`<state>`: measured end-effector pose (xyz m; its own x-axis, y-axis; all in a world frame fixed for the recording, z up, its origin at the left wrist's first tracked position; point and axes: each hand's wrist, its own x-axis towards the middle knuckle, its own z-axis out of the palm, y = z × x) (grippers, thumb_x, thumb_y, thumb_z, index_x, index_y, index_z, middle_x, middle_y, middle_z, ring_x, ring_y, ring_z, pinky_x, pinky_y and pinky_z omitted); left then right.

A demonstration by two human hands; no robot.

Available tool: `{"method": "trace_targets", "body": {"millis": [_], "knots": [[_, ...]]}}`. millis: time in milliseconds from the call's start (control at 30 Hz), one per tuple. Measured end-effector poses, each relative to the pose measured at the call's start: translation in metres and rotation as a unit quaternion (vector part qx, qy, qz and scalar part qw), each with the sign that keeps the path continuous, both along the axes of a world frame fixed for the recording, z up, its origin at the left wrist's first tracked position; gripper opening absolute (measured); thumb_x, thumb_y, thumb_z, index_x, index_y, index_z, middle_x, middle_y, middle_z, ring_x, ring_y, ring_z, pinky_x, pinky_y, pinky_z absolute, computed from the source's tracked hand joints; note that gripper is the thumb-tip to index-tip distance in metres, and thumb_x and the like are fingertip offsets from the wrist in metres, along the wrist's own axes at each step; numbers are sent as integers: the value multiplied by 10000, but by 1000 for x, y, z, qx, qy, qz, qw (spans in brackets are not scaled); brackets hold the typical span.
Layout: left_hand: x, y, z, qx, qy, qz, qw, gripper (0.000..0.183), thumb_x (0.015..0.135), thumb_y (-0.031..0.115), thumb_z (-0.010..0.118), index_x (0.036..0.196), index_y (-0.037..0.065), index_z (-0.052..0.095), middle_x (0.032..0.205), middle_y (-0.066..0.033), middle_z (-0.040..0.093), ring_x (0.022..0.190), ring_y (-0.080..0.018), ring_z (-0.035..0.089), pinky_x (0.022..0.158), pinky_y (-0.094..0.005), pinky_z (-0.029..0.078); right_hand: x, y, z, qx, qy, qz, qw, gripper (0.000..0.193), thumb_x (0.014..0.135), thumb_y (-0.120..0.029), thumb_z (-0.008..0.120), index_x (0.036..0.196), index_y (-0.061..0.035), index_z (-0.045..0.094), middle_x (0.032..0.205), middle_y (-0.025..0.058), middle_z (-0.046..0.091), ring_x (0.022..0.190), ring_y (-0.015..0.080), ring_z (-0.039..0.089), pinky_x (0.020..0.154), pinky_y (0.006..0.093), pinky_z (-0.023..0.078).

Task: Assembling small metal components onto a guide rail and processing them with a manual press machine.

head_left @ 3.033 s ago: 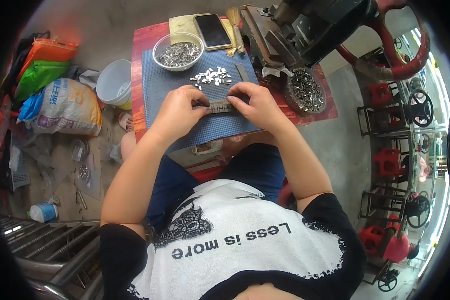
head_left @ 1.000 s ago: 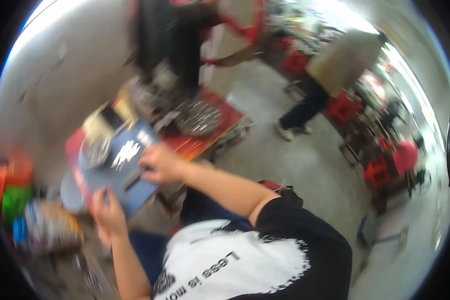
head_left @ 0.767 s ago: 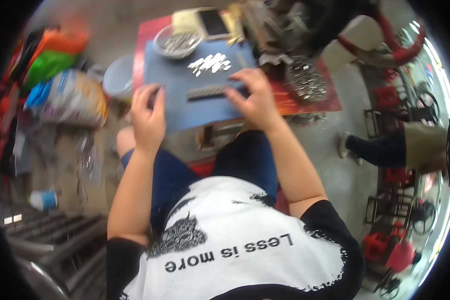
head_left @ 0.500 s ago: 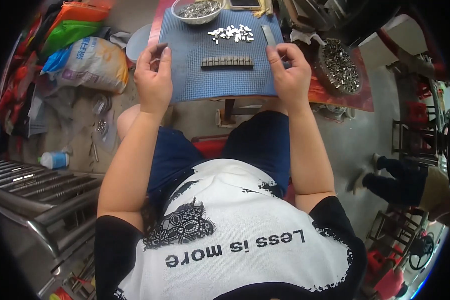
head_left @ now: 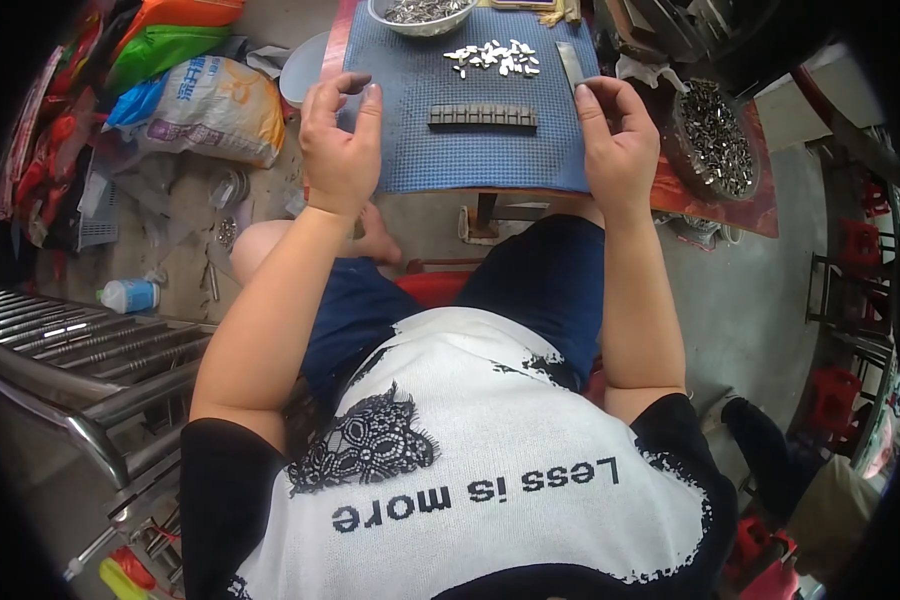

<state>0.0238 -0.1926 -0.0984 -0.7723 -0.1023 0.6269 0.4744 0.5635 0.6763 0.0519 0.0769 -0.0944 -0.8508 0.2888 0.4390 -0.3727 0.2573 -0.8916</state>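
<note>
My left hand (head_left: 342,150) rests at the left edge of the blue mat (head_left: 410,165), thumb and fingers apart, with nothing seen in it. Over the mat's right edge is my right hand (head_left: 620,145), its fingers curled but parted from the thumb. A flat metal strip (head_left: 568,65) lies just beyond that thumb tip; whether they touch I cannot tell. Between my hands sits a long dark grey notched block (head_left: 483,117), lying crosswise. Small whitish metal pieces (head_left: 495,57) are scattered behind it. Farther back stands a white bowl (head_left: 422,22) of small metal parts.
A clear tub (head_left: 715,140) full of small metal cylinders stands right of the mat. A phone-like device (head_left: 520,3) lies at the back. On the left are a printed sack (head_left: 220,110), a white bottle (head_left: 130,295) and a metal rack (head_left: 60,350). Another person's leg (head_left: 770,440) shows at right.
The whole view has shifted, so the table and both hands appear farther right and slightly higher. My hands keep nearly the same pose; block and strip stay put. The other person at right has moved.
</note>
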Motion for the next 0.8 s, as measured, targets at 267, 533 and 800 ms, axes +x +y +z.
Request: {"method": "trace_targets", "body": {"millis": [267,533,800], "knots": [[10,5,9,-19,17,-7,1000,151,885,90,688,1013,17,657,986,-139,651,952,-300,635,873,-371,490,7,0,2,50,-22,-39,998,172,907,-132,702,1011,0,667,874,79,664,776,134,601,729,281,498],[18,4,15,-41,27,5,999,135,866,91,691,967,22,635,1016,-164,627,1011,-364,589,902,-430,461,8,-4,9,131,40,-53,989,141,876,-92,693,971,2,649,904,148,643,805,267,642,733,346,515],[14,-1,5,-99,71,10,992,169,807,156,751,896,58,647,1040,-139,587,1070,-352,544,954,-464,415,7,-8,12,222,72,-40,972,133,841,-124,697,917,-20,669,886,155,662,879,337,612,805,416,500]]}}
